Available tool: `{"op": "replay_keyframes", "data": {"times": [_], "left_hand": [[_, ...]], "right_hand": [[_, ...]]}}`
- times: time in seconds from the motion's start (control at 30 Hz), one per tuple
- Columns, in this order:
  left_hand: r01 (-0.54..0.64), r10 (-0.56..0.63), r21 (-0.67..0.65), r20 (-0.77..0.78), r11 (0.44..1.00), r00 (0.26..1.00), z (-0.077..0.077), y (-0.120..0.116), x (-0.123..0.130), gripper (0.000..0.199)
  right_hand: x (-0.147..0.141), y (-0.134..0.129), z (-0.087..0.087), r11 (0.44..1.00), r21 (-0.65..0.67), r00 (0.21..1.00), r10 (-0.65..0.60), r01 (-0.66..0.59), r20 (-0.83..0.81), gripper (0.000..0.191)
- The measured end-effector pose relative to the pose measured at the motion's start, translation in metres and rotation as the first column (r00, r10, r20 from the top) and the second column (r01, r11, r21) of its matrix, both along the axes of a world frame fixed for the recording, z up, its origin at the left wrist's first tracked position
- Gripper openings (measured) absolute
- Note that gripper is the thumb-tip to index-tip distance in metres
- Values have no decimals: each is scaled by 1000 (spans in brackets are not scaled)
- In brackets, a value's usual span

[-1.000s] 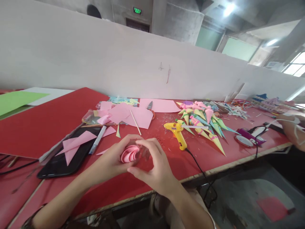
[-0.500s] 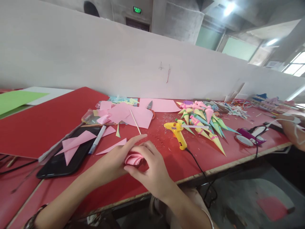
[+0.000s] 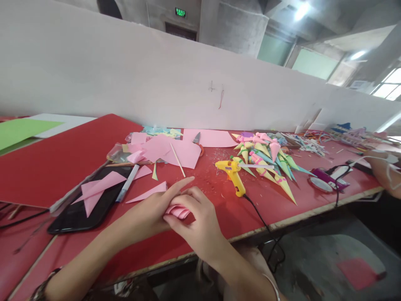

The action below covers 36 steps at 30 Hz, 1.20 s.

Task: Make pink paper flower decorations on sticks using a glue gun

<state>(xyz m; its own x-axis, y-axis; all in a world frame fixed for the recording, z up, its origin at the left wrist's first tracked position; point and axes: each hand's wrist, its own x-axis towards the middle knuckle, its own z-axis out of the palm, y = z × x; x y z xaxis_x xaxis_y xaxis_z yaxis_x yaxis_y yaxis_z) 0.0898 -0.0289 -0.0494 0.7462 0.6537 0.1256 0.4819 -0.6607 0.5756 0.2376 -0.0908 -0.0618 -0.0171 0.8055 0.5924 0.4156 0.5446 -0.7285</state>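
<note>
Both hands meet over the front part of the red table (image 3: 200, 234), around a rolled piece of pink paper (image 3: 178, 212) with curved layers showing at its end. My left hand (image 3: 158, 209) cups it from the left, its index finger stretched out over the top. Thumb and curled fingers of my right hand (image 3: 199, 221) pinch the roll from the right. Much of the paper is hidden by the fingers. Just behind the hands are a thin wooden stick (image 3: 178, 160) and a pointed pink paper piece (image 3: 148, 193). A yellow glue gun (image 3: 233, 175) lies to the right.
Pink sheets (image 3: 184, 152), scissors (image 3: 199, 144) and a pile of paper cones (image 3: 266, 152) lie at the back. On the left are a black tray (image 3: 90, 221) and a marker (image 3: 127, 184). Another person's arm (image 3: 384, 169) is at the far right, near a purple device (image 3: 328, 179).
The fingers have closed further over the pink roll, so less of its layered end shows. The hands stay in nearly the same place; the things on the table have not moved.
</note>
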Motion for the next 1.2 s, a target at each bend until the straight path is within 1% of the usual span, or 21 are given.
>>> {"op": "replay_keyframes", "data": {"times": [0.13, 0.23, 0.3, 0.47, 0.63, 0.77, 0.9, 0.97, 1.07, 1.2], "left_hand": [[-14, 14, -30, -16, 999, 1000, 9, -2, 3, 69], [-11, 11, -53, 2, 999, 1000, 16, -3, 5, 59], [-19, 20, -45, 26, 999, 999, 18, -3, 4, 54], [-52, 50, 13, 122, 999, 991, 17, 0, 1, 44], [-41, 46, -28, 225, 999, 973, 17, 2, 1, 31], [-75, 76, -17, 271, 997, 959, 17, 1, 5, 22], [-109, 104, 2, 279, 994, 955, 15, 0, 7, 23], [-131, 122, 15, 263, 991, 957, 13, -1, 7, 26], [-161, 138, 76, 247, 984, 959, 12, -1, 7, 28], [-142, 104, 140, 253, 980, 962, 12, -2, 8, 26]], "right_hand": [[2, 2, 1, 1000, 8, 999, 23, -22, -42, 11], [5, 3, 4, 1000, 12, 996, 27, -26, -80, 9], [7, 3, 6, 1000, 6, 995, 22, -21, -96, 8], [11, 4, 8, 1000, -18, 985, -12, 9, -173, 8], [14, 7, 7, 998, -56, 946, -18, -1, -322, 8], [12, 8, 6, 994, -106, 905, -17, -31, -424, 7], [10, 9, 3, 983, -184, 888, -61, -27, -456, 8], [10, 10, 1, 984, -178, 880, -74, -12, -469, 14], [10, 12, -1, 988, -153, 871, -63, -14, -488, 20], [10, 12, 1, 981, -194, 867, -86, -13, -491, 14]]}}
